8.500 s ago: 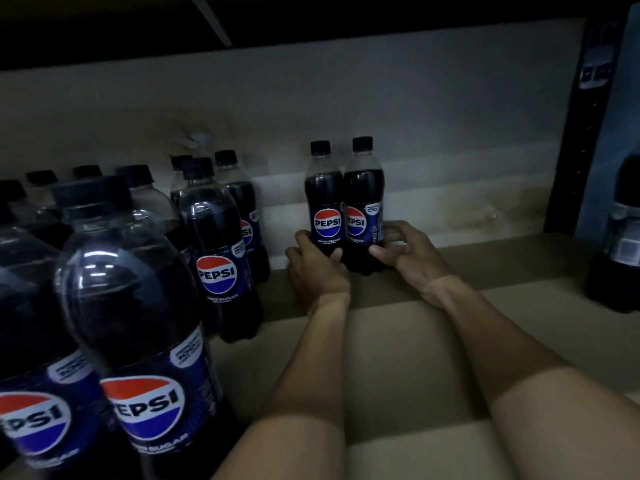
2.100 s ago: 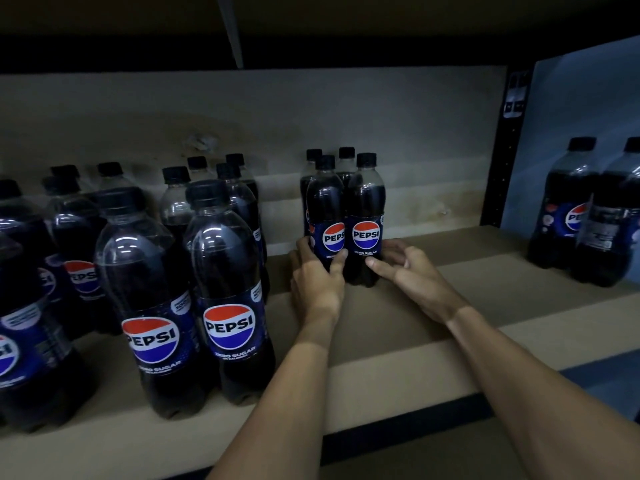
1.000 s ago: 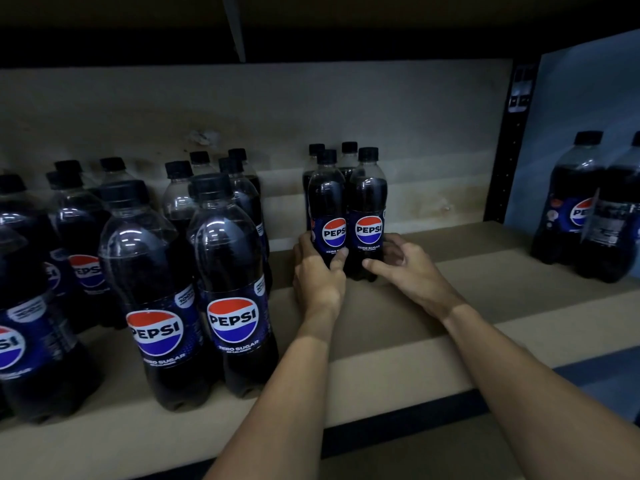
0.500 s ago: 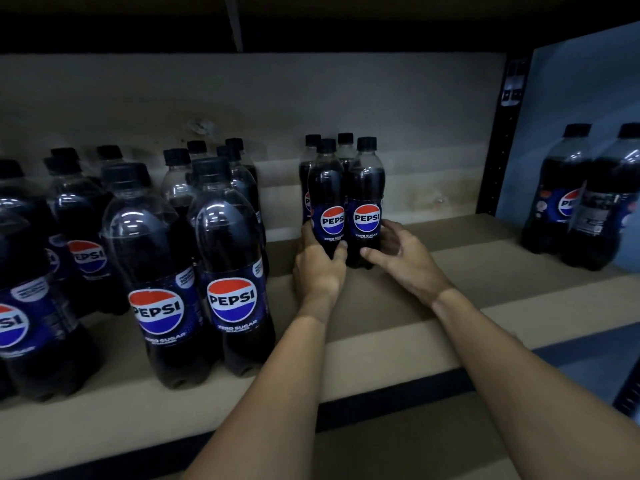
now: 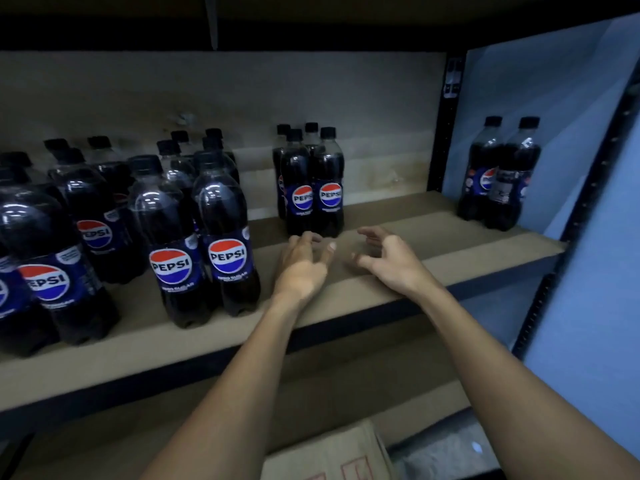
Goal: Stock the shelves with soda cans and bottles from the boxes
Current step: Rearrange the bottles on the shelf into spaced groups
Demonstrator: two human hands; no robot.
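Four Pepsi bottles (image 5: 311, 188) stand upright in a tight two-by-two cluster toward the back middle of the shelf (image 5: 450, 244). Black caps on, front pair with labels facing the camera, back pair mostly hidden behind them. Head view, dim light, some blur on the hands. Left hand (image 5: 301, 268) is just in front of the cluster, palm down, fingers spread and loosely bent, gripping nothing. Its fingertips sit at the base of the front left bottle, and the blur makes it impossible to tell whether they touch. Right hand (image 5: 391, 261) is beside it on the right, thumb and fingers apart in a loose claw, also empty, clear of the bottles with bare board between. Both forearms reach in from the bottom edge over the shelf's dark front lip. The left bottle group (image 5: 166, 244) fills the left part of the same shelf in rows, all upright, the nearest ones close to the front edge, with a gap of bare board between it and the cluster. A black upright post (image 5: 446, 126) closes the bay on the right. Past it two more bottles (image 5: 498, 174) stand touching each other in front of a blue panel (image 5: 554, 98). Cardboard box (image 5: 332, 455) shows at the bottom edge, below the shelf, contents not visible.
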